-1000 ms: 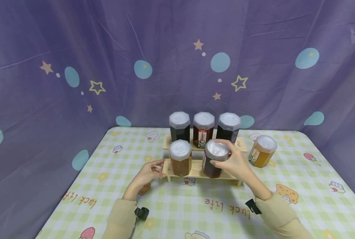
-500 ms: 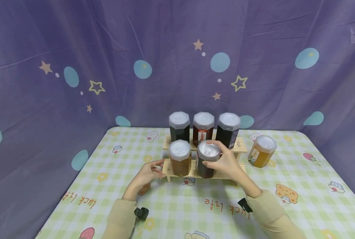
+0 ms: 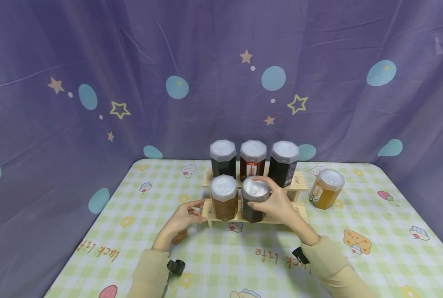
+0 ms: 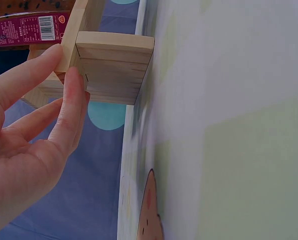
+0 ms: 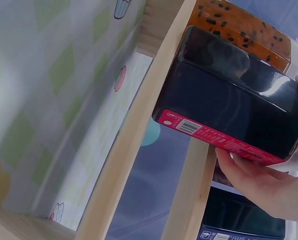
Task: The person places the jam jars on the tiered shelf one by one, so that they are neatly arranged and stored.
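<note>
A two-tier wooden rack point(image 3: 300, 210) stands on the table. My right hand point(image 3: 275, 203) grips a dark jar point(image 3: 252, 210) by its pale lid, thumb and fingers around it, over the lower tier. Just left of this jar stands an amber jar point(image 3: 225, 207) with dark specks, also visible as a speckled jar point(image 5: 239, 30) in the right wrist view. My left hand point(image 3: 182, 216) pinches the left end of the lower shelf. In the left wrist view, the thumb lies on top of the shelf board point(image 4: 75, 37) and the fingertips point(image 4: 73, 77) sit against its edge.
On the upper tier stand a dark jar point(image 3: 223, 165) at left, a reddish-brown jar point(image 3: 252, 167) in the middle and another dark jar point(image 3: 281, 169) at right. A yellow jar point(image 3: 325, 194) stands on the checked tablecloth point(image 3: 385, 236) right of the rack. A purple curtain point(image 3: 206, 120) hangs behind.
My right hand has moved left along the lower tier with the dark jar, bringing it close to the amber jar. The left hand has stayed at the shelf end.
</note>
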